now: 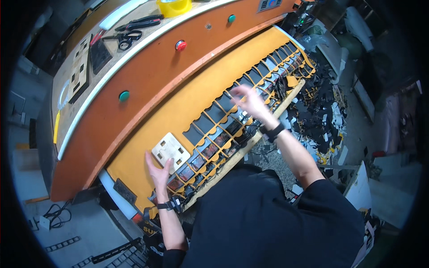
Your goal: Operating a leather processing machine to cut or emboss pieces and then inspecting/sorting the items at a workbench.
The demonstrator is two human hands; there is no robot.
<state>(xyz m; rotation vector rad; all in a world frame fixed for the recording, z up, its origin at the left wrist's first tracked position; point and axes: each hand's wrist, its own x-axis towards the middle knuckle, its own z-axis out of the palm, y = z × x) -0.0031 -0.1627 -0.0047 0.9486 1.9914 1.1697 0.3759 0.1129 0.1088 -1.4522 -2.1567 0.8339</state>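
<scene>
Cutting die (170, 152), pale and square, sits on the orange sheet (178, 111); left hand (156, 172) open, fingertips touching it. Farther out, right hand (250, 102) hovers open, blurred, above the punched strip (232, 120). Any nudge could skew that die.

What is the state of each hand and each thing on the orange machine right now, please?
left hand: open, fingers against the pale cutting die
right hand: open, blurred, raised over the cut orange sheet
pale cutting die: lying flat on the orange sheet
cut orange sheet: punched through in rows
scissors: lying closed on the top shelf
tape roll: standing on the shelf
</scene>
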